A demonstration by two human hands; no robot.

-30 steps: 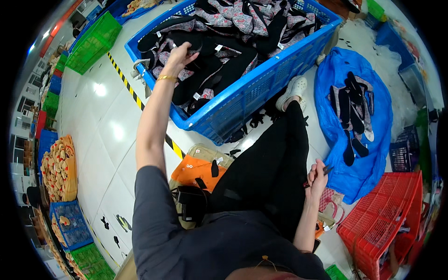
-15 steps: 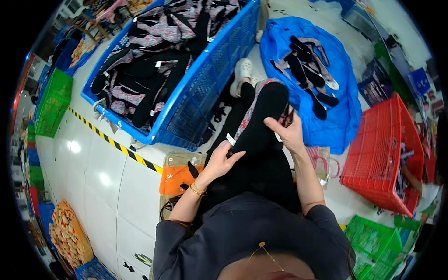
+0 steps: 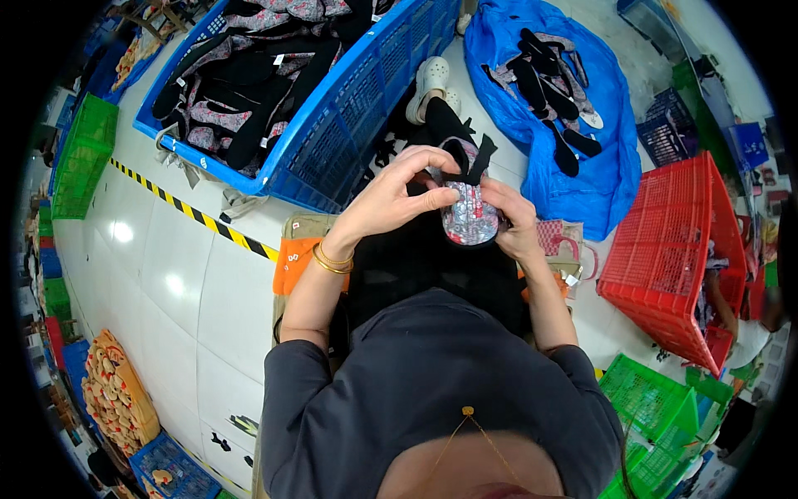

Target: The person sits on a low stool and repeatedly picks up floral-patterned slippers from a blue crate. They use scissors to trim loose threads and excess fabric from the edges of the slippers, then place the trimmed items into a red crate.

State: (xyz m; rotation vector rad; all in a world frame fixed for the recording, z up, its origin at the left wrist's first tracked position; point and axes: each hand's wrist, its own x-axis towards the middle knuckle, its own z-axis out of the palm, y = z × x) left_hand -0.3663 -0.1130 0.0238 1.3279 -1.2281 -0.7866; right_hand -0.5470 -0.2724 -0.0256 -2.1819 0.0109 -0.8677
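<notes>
Over my lap, both hands hold one fabric shoe [image 3: 470, 218] with a grey-and-pink floral print and a black strap or edging. Its rounded, printed end points toward me. My left hand [image 3: 399, 193] pinches the shoe's opening from the left, the thumb lying across the printed cloth. Closed on the right side of the shoe is my right hand [image 3: 513, 218], its fingers partly hidden behind it. Similar shoes [image 3: 241, 79] with black soles and small white tags fill a big blue crate [image 3: 324, 137] at the far left. Several more [image 3: 553, 91] lie on a blue plastic sheet [image 3: 594, 195] at the far right.
A red crate [image 3: 648, 258] stands to the right, with a person's arm [image 3: 721, 303] beside it. Green crates [image 3: 644, 407] are at the lower right, another green crate [image 3: 86, 154] at far left. Yellow-black tape [image 3: 191, 212] crosses the floor. White clogs [image 3: 431, 76] are on my feet.
The shoe, earlier held sole-up and lengthwise, is now turned so its printed rounded end faces me. My left hand has moved up to its opening. The view has shifted slightly.
</notes>
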